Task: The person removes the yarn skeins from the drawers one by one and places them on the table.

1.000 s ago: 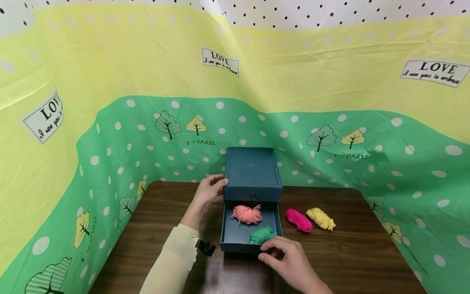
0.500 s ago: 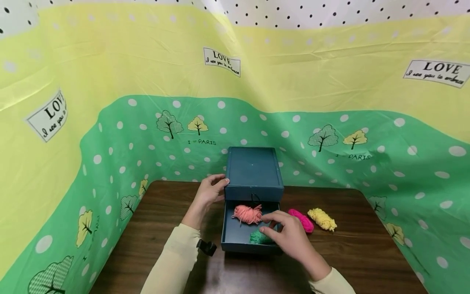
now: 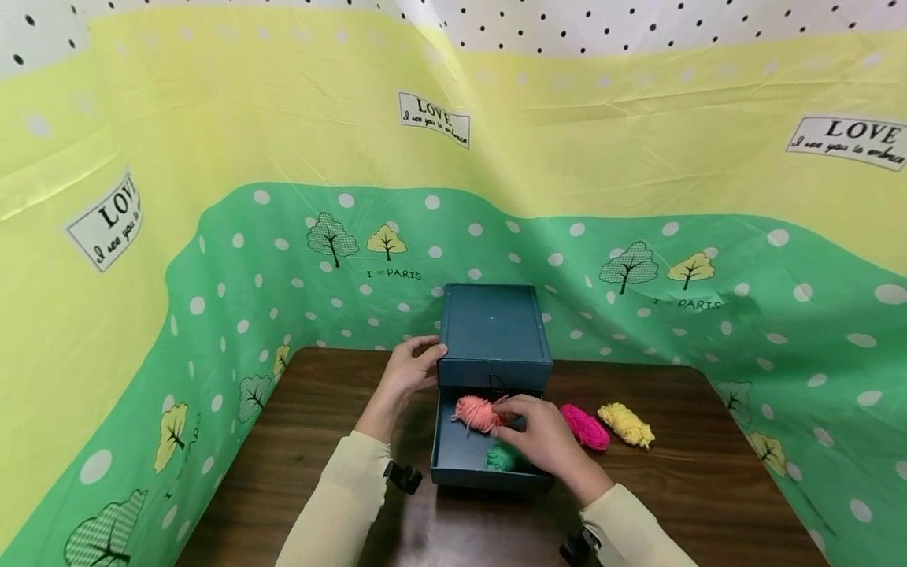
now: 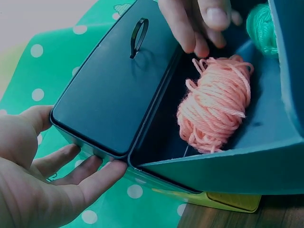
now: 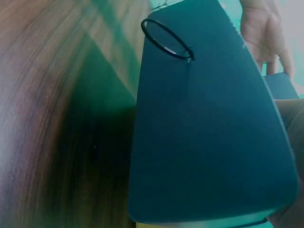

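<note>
A dark blue drawer box (image 3: pixel 494 319) stands at the table's back with its lower drawer (image 3: pixel 453 457) pulled out. Inside lie a coral yarn skein (image 4: pixel 216 104) and, nearer the front, a green yarn skein (image 3: pixel 500 457). My left hand (image 3: pixel 409 368) rests against the box's left side, thumb at the front corner and fingers extended along the side. Over the drawer, my right hand (image 3: pixel 538 433) has its fingertips right at the coral skein's end. It partly covers the green skein. A black loop handle (image 5: pixel 166 40) hangs from the drawer front.
Right of the drawer, a magenta yarn skein (image 3: pixel 585 428) and a yellow yarn skein (image 3: pixel 627 425) lie on the dark wooden table (image 3: pixel 680 488). A printed green and yellow curtain (image 3: pixel 298 228) surrounds the table. Something yellow (image 4: pixel 232 202) shows beneath the drawer.
My right hand has moved from the drawer's front edge up and inward, over the green skein to the coral skein. My left hand has stayed on the box's side.
</note>
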The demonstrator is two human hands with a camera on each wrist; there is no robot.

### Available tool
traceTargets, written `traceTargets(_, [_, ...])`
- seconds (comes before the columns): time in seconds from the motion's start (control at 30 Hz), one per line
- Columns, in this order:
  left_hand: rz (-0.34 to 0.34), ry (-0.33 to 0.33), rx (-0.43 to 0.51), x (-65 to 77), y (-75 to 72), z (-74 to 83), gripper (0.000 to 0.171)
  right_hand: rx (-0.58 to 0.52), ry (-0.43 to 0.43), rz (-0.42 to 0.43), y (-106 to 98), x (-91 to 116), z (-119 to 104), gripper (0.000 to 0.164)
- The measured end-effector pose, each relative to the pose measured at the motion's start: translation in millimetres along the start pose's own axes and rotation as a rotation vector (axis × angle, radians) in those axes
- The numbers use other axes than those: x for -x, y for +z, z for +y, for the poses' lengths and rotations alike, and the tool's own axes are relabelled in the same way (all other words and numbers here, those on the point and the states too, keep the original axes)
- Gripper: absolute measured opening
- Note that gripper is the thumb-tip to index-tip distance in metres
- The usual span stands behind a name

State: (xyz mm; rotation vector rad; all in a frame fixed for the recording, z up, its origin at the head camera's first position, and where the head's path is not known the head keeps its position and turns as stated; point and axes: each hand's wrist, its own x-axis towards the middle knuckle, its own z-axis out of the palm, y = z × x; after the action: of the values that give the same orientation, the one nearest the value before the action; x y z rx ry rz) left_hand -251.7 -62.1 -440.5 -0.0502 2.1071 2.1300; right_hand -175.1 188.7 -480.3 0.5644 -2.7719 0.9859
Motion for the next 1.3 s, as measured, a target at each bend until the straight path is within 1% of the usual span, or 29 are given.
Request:
traceTargets(0.17, [0.002, 0.003, -0.006, -0.9, -0.3, -0.9, 0.048, 0.055, -0.016, -0.031, 5.3, -9.0, 1.8, 0.028])
traceTargets(0.27, [0.001, 0.008, -0.007, -1.0, -0.5, -0.9, 0.048, 0.081, -0.012, -0.045, 6.4, -14.1, 2.0, 0.028])
traceTargets(0.53, [-0.001, 0.012, -0.011, -0.1, -0.8, -0.4, 0.049, 0.141, 0.046, -0.128, 7.0, -21.0, -2.8, 0.029])
traceTargets(0.67, [-0.003, 0.014, -0.013, -1.4, -1.1, -0.9, 0.049, 0.147, 0.066, -0.145, 9.4, -25.7, -4.3, 0.026])
traceTargets(0.83, [-0.003, 0.005, -0.007, -2.4, -0.9, -1.0, 0.049, 0.181, 0.062, -0.125, 14.6, -31.0, -3.2, 0.021])
traceTargets(1.0, [-0.009, 0.0, -0.002, -1.7, -0.8, -0.5, 0.049, 0.19, 0.052, -0.089, 17.5, -31.6, -1.5, 0.016])
traceTargets(1.13, [-0.014, -0.004, -0.002, -0.7, -1.1, -0.1, 0.049, 0.179, 0.045, -0.065, 17.9, -29.7, -0.6, 0.017])
traceTargets(1.3, [-0.015, -0.008, 0.0, 1.1, -1.1, 1.2, 0.05, 0.126, 0.034, -0.045, 15.1, -25.7, -1.8, 0.016])
